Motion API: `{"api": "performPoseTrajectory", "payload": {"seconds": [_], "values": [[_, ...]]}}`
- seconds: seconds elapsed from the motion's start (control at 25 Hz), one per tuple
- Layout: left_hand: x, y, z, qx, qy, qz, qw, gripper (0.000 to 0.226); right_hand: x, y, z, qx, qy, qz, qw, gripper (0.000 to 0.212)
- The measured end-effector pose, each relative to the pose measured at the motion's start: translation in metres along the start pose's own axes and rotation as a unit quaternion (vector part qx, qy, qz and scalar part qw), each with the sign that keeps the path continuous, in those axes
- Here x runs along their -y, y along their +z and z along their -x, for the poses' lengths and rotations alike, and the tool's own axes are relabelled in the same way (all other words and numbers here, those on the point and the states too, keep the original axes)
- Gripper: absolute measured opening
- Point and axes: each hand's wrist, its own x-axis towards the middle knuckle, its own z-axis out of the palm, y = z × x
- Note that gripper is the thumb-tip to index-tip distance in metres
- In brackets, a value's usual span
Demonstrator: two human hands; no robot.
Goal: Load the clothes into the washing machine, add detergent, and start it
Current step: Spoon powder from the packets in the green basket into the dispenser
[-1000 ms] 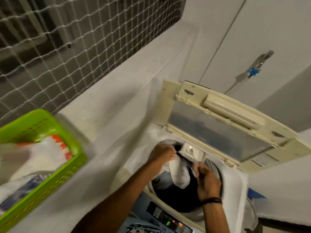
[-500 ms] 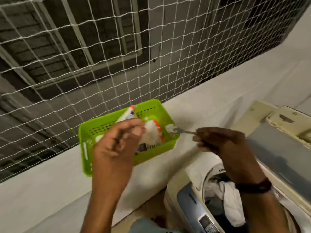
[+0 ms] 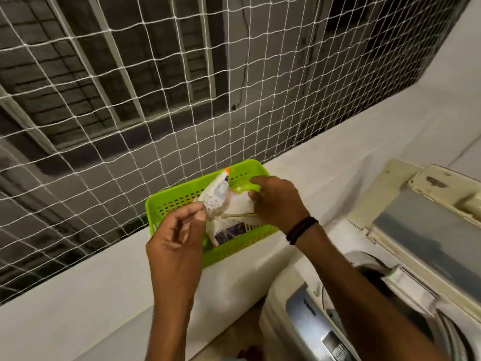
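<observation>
A lime green basket [image 3: 242, 243] sits on the white ledge beside the washing machine [image 3: 281, 293]. Inside it stands a white detergent packet [image 3: 217, 195] with an orange corner and blue print. My left hand [image 3: 177, 241] pinches the packet's near edge between thumb and fingers. My right hand [image 3: 278, 201] is over the basket's right end, closed on a thin metal spoon [image 3: 235, 216] that points into the packet mouth. The machine's lid [image 3: 426, 230] stands raised. My right forearm hides most of the drum, so I cannot see the clothes.
A white rope net [image 3: 182, 105] spans the opening behind the ledge, with a window grille beyond it. The machine's grey control panel [image 3: 307, 324] faces me at the bottom. The white ledge [image 3: 78, 295] runs off to the left.
One second ago both hands were in the drum on clothes. My view has swung left to the basket. Since half a second ago the right hand has brought the spoon to the packet.
</observation>
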Motion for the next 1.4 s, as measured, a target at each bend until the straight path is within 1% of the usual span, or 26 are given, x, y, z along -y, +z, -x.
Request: {"api": "performPoseTrajectory", "payload": {"seconds": [0.08, 0.12, 0.16, 0.24, 0.28, 0.32, 0.4, 0.48, 0.56, 0.6, 0.68, 0.72, 0.8, 0.84, 0.92, 0.96, 1.0, 1.04, 1.08, 1.12, 1.2, 1.24, 1.28, 1.32, 1.36, 1.4], "values": [[0.0, 0.009, 0.006, 0.018, -0.001, 0.005, 1.0, 0.016, -0.008, -0.026, 0.01, -0.037, -0.018, -0.023, 0.999, 0.045], [-0.002, 0.015, 0.01, 0.032, -0.001, 0.012, 0.999, 0.015, -0.013, -0.041, 0.019, -0.063, -0.02, -0.065, 0.996, 0.038], [-0.003, 0.022, 0.016, 0.052, -0.001, 0.017, 0.998, 0.015, -0.022, -0.056, 0.031, -0.079, 0.008, -0.111, 0.991, 0.029], [-0.006, 0.039, 0.034, 0.105, 0.001, 0.021, 0.994, 0.014, -0.043, -0.074, 0.062, -0.088, 0.108, -0.197, 0.97, 0.017], [-0.005, 0.048, 0.044, 0.138, 0.0, 0.019, 0.99, 0.014, -0.054, -0.08, 0.081, -0.1, 0.156, -0.229, 0.956, 0.017], [-0.003, 0.058, 0.054, 0.17, -0.004, 0.018, 0.985, 0.014, -0.067, -0.08, 0.1, -0.131, 0.189, -0.252, 0.94, 0.018], [0.006, 0.084, 0.076, 0.242, -0.031, 0.011, 0.97, 0.015, -0.097, -0.08, 0.14, -0.218, 0.249, -0.287, 0.899, 0.019], [0.018, 0.109, 0.097, 0.306, -0.055, -0.015, 0.95, 0.015, -0.131, -0.07, 0.178, -0.289, 0.312, -0.291, 0.857, 0.019], [0.032, 0.135, 0.116, 0.359, -0.089, -0.035, 0.928, 0.014, -0.169, -0.06, 0.212, -0.319, 0.374, -0.278, 0.826, 0.023], [0.041, 0.148, 0.125, 0.378, -0.112, -0.041, 0.918, 0.014, -0.186, -0.056, 0.227, -0.325, 0.403, -0.292, 0.804, 0.026], [0.063, 0.173, 0.141, 0.409, -0.157, -0.057, 0.897, 0.013, -0.216, -0.05, 0.251, -0.345, 0.449, -0.332, 0.754, 0.025], [0.077, 0.186, 0.149, 0.416, -0.197, -0.062, 0.885, 0.013, -0.229, -0.049, 0.26, -0.359, 0.468, -0.348, 0.729, 0.024], [0.106, 0.213, 0.166, 0.414, -0.32, -0.047, 0.851, 0.01, -0.25, -0.048, 0.276, -0.386, 0.5, -0.408, 0.659, 0.021], [0.12, 0.226, 0.174, 0.403, -0.393, -0.031, 0.826, 0.009, -0.258, -0.047, 0.282, -0.394, 0.515, -0.449, 0.615, 0.018], [0.147, 0.248, 0.185, 0.377, -0.526, -0.014, 0.763, 0.004, -0.278, -0.036, 0.291, -0.398, 0.541, -0.52, 0.528, 0.012], [0.161, 0.258, 0.19, 0.369, -0.568, -0.016, 0.735, 0.005, -0.29, -0.031, 0.293, -0.394, 0.551, -0.551, 0.488, 0.009], [0.174, 0.269, 0.194, 0.367, -0.598, -0.015, 0.713, 0.008, -0.302, -0.026, 0.294, -0.388, 0.553, -0.577, 0.46, 0.009], [0.19, 0.28, 0.197, 0.371, -0.611, -0.017, 0.699, 0.011, -0.313, -0.022, 0.293, -0.382, 0.548, -0.603, 0.437, 0.009], [0.207, 0.291, 0.198, 0.385, -0.612, -0.027, 0.691, 0.011, -0.324, -0.018, 0.291, -0.375, 0.546, -0.62, 0.421, 0.011], [0.221, 0.304, 0.199, 0.405, -0.607, -0.043, 0.683, 0.014, -0.338, -0.013, 0.289, -0.372, 0.541, -0.631, 0.412, 0.012], [0.245, 0.329, 0.199, 0.431, -0.602, -0.058, 0.67, 0.027, -0.362, -0.004, 0.282, -0.36, 0.548, -0.629, 0.418, 0.016], [0.255, 0.344, 0.197, 0.434, -0.606, -0.053, 0.665, 0.029, -0.375, 0.0, 0.276, -0.359, 0.552, -0.621, 0.425, 0.025], [0.265, 0.359, 0.195, 0.436, -0.603, -0.058, 0.665, 0.027, -0.393, 0.006, 0.269, -0.365, 0.556, -0.615, 0.424, 0.042], [0.274, 0.372, 0.192, 0.436, -0.599, -0.062, 0.669, 0.025, -0.418, 0.019, 0.266, -0.369, 0.557, -0.622, 0.408, 0.061], [0.284, 0.385, 0.189, 0.441, -0.591, -0.065, 0.673, 0.025, -0.436, 0.025, 0.261, -0.372, 0.546, -0.644, 0.386, 0.073], [0.293, 0.396, 0.187, 0.445, -0.587, -0.064, 0.673, 0.03, -0.449, 0.027, 0.258, -0.38, 0.543, -0.651, 0.371, 0.077]]}}
